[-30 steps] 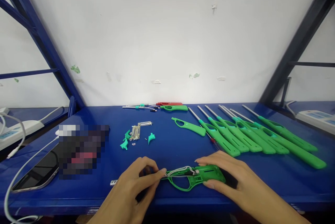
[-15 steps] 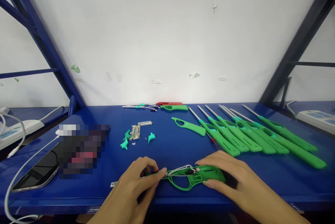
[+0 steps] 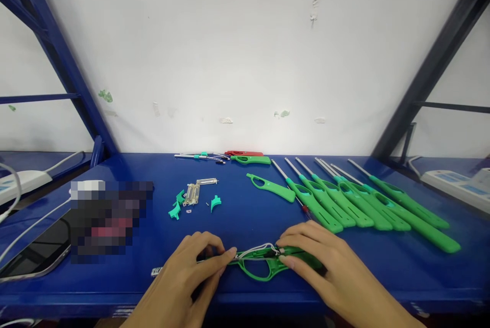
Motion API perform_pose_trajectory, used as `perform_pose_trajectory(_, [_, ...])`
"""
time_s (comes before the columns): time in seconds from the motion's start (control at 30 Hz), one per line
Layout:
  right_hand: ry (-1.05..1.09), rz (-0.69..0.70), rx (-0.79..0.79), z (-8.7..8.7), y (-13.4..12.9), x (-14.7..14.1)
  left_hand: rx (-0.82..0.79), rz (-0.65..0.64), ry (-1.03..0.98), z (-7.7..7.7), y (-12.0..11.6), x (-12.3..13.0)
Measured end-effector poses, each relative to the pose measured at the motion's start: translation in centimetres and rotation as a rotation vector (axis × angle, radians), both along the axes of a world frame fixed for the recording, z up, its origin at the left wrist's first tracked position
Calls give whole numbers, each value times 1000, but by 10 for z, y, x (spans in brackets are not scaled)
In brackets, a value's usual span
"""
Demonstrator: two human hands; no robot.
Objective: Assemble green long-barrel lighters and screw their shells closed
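A green half casing of a long-nosed lighter lies open side up near the table's front edge, with white wires looped along its top. My left hand pinches its narrow left end between thumb and fingers, where the thin metal rod starts. My right hand is over the handle end, thumb and index finger closed on it beside a small black part at the wires' end. The right hand hides much of the handle.
Several assembled green lighters lie at right. A loose green casing half, clear fuel tanks, teal triggers, metal rods and a red casing lie farther back. A phone with a cable is at left.
My right hand has moved left along the casing, its fingertips now at the black part by the wires. My left hand keeps its pinch. The view has shifted slightly.
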State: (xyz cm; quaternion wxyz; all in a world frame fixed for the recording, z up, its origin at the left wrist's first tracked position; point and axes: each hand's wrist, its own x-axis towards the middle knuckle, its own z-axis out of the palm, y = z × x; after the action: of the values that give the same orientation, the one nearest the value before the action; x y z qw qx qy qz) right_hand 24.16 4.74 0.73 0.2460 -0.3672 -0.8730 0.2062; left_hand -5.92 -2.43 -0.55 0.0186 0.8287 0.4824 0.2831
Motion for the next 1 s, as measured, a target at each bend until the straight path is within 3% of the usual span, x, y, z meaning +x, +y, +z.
perform_pose_trajectory(0.43, [285, 25, 221, 0, 5, -20, 30, -6, 20, -3, 3, -2])
perform_pose_trajectory(1.0, [227, -40, 48, -10, -7, -8, 13, 20, 10, 3, 1, 3])
